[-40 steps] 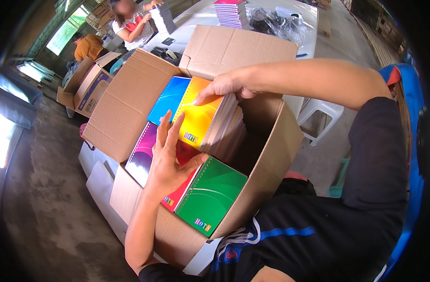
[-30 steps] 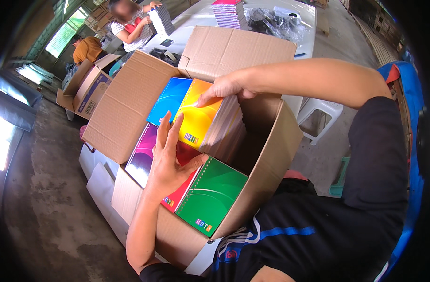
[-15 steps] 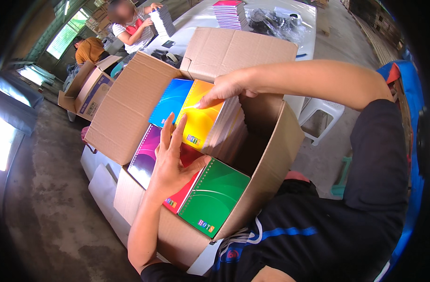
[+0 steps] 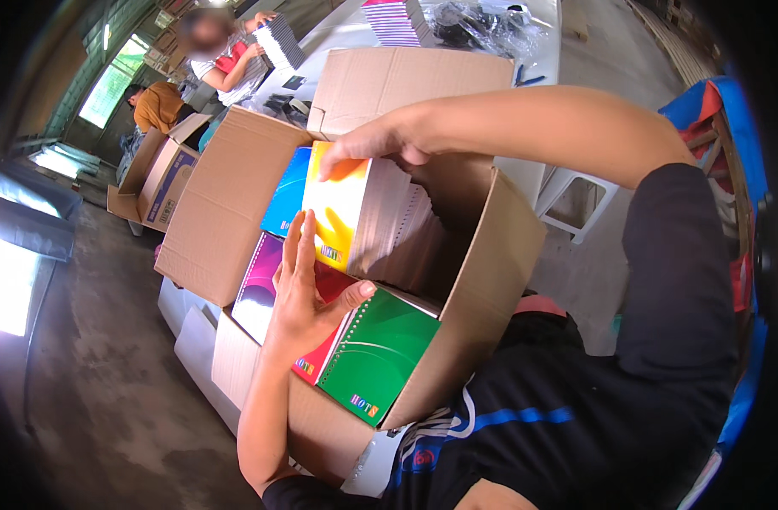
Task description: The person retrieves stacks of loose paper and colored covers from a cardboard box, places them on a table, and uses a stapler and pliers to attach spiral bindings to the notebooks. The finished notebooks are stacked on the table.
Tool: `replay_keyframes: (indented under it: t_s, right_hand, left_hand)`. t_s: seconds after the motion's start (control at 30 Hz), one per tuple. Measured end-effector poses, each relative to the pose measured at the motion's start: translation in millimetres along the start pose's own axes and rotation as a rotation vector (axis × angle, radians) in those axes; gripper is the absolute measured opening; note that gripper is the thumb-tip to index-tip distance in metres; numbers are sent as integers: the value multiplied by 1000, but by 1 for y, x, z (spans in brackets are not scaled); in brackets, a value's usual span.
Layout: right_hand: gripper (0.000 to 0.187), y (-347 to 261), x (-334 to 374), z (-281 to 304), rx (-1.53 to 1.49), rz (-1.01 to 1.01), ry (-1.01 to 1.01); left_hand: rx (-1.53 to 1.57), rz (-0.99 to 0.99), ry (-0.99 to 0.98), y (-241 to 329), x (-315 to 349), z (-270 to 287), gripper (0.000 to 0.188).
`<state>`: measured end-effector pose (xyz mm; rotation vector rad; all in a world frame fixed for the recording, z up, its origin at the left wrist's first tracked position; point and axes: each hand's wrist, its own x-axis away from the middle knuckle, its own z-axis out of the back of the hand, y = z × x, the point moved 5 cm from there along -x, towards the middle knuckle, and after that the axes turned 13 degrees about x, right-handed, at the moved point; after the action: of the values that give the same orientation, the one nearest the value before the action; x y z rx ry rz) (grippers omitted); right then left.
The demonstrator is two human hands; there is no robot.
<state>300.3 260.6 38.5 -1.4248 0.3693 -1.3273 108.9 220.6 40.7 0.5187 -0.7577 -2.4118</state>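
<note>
Yellow-topped notebooks border a gap, apparently deep.

The person is wearing dark sleeves ending near the elbows, and black clothing is covering the body. A blue stripe is running across it, white lines are curving alongside, and a small emblem (blue with red) is showing.

the green notebook has pale curves; the yellow notebook, blue notebook, purple notebook and red notebook are vivid; the carton is brown.
</note>
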Motion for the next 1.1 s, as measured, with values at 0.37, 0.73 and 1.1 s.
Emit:
replay_keyframes:
  t_s: [0.37, 0.73, 1.1]
  right_hand:
    - [43, 13, -12, 15, -460, -116, 187]
    - [32, 45, 3, 4, -626, 239, 200]
    - [23, 47, 5, -4, -652, 175, 279]
  left_hand:
    - [-283, -63, 94, 49, -40, -7, 108]
    - [-461, -69, -29, 65, -116, -20, 48]
    - [-606, -124, -78, 76, -114, -23, 46]
